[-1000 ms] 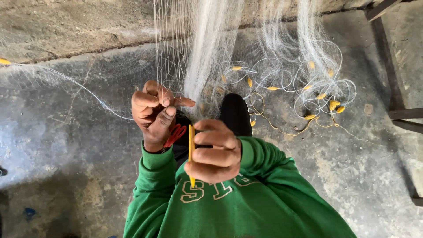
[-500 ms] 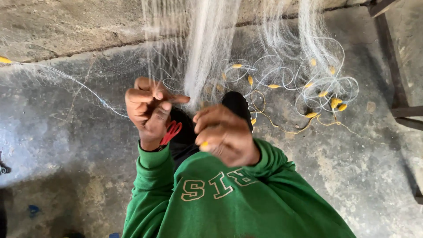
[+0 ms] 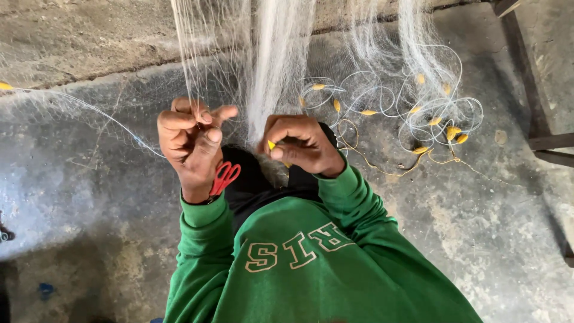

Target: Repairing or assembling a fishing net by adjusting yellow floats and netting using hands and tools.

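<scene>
The person in the green sweatshirt [image 3: 311,263] is working on a white net [image 3: 272,66] that is hanging down in front of them. The left hand [image 3: 191,143] is lifted to the net's lower edge, pinching a few fine strands between thumb and fingers [image 3: 206,116] while the rest of the hand is curling closed. Red scissors [image 3: 225,177] are dangling just below that hand, at the wrist; how they are hanging there is hard to make out. The right hand [image 3: 302,145] is sitting just right of the net's thick gathered middle, clenching around a yellow needle [image 3: 272,145], of which only the tip is poking out beside the thumb. Both hands are staying close together under the net, near each other but apart.

To the right of the net, a loose pile of pale line [image 3: 412,101] is lying on the concrete floor [image 3: 78,179], strung with small yellow floats [image 3: 457,134]. A single strand is stretching from the net far out to the left. Farther right of the net, a dark metal frame [image 3: 538,119] is standing on the floor.
</scene>
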